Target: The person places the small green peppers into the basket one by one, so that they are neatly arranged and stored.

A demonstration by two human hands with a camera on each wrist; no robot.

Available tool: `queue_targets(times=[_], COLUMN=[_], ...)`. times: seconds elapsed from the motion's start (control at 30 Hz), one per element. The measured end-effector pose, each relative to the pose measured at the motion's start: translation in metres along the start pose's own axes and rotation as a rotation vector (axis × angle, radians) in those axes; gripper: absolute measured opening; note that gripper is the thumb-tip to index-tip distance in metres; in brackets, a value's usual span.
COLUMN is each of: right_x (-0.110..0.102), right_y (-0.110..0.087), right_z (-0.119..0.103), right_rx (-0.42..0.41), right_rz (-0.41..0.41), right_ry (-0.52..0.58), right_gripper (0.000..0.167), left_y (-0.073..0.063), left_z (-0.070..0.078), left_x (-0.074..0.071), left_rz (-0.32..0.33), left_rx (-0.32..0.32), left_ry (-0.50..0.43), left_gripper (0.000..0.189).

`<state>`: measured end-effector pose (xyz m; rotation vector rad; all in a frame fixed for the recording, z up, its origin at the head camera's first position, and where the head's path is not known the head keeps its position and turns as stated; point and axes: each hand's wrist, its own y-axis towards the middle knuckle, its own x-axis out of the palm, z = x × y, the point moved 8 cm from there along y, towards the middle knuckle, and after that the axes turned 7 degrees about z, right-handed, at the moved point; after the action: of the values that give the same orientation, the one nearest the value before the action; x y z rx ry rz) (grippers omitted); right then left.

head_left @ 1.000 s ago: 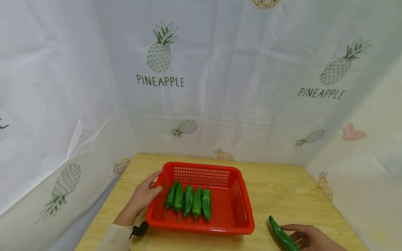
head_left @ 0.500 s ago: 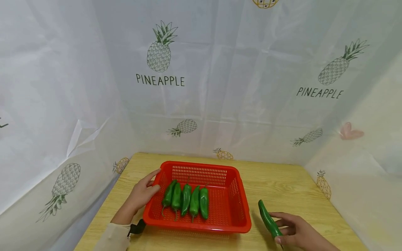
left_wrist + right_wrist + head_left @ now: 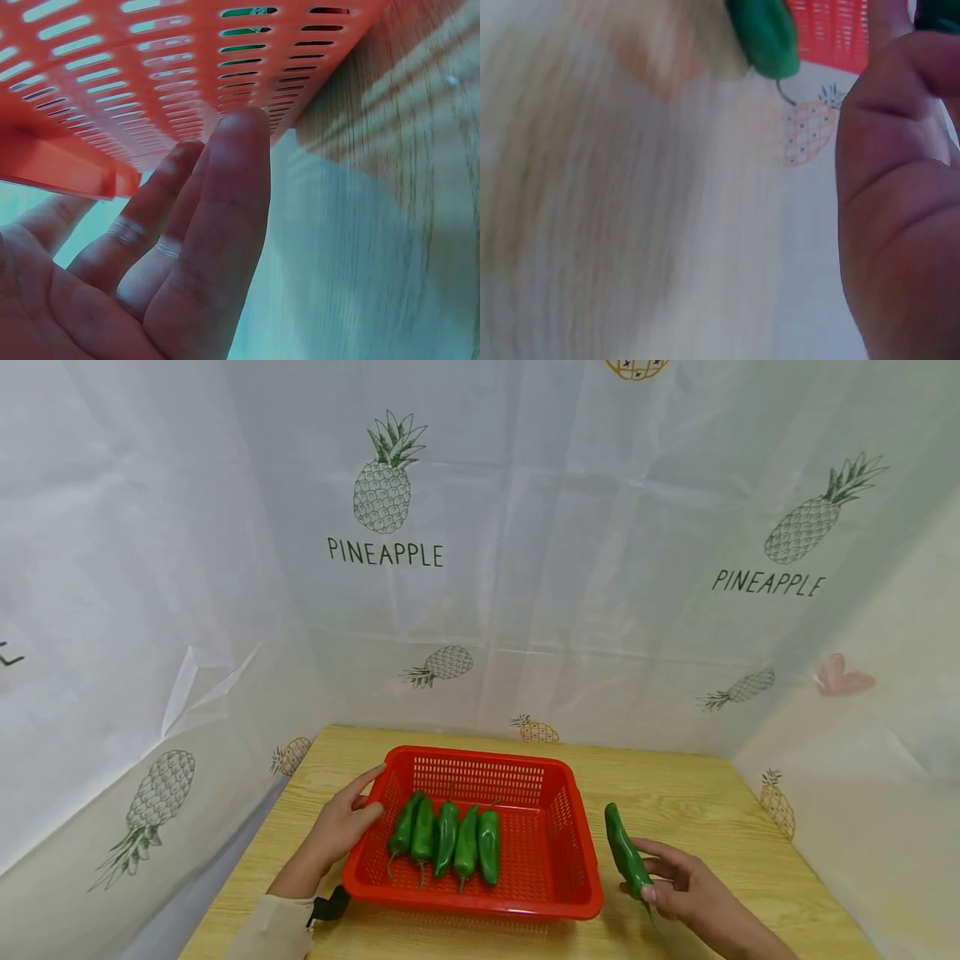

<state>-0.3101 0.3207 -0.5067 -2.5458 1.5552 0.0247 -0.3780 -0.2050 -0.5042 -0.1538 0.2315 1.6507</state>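
Observation:
A red plastic basket [image 3: 588, 835] with slotted walls holds several green chili peppers [image 3: 446, 839], lying side by side in its left half. My left hand [image 3: 341, 827] holds the basket's left side. In the left wrist view its fingers [image 3: 217, 202] touch the slotted outer wall, and one digit passes behind the rim. Right of the basket, my right hand [image 3: 686, 889] pinches a single green chili pepper [image 3: 624, 847] near its stem, tip pointing up and away. The right wrist view shows a stemmed green end [image 3: 769, 37] at the top and part of that hand at the right.
The basket stands on a light wood-grain table [image 3: 660, 785]. White sheeting [image 3: 570, 610] printed with pineapples rises at the back and both sides. A black strap [image 3: 330, 906] sits at the left sleeve cuff [image 3: 281, 927].
My right hand has brought the pepper up and left, toward the basket, tilting it more upright. The basket has shifted slightly left, with my left hand staying at its side.

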Motion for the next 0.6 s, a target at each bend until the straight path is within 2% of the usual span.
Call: queue_targets(times=[0.2, 0.6], right_x=[0.005, 0.016], right_y=[0.007, 0.027], right_z=[-0.014, -0.038], right_rx=[-0.040, -0.108], right_rz=[0.071, 0.104], right_ry=[-0.068, -0.132], right_gripper=[0.062, 0.079], left_y=[-0.001, 0.002], left_z=[-0.001, -0.003], left_x=[0.000, 0.000], left_rz=[0.011, 0.011], left_rx=[-0.012, -0.017], left_ry=[0.019, 0.013], left_gripper=[0.068, 0.067])
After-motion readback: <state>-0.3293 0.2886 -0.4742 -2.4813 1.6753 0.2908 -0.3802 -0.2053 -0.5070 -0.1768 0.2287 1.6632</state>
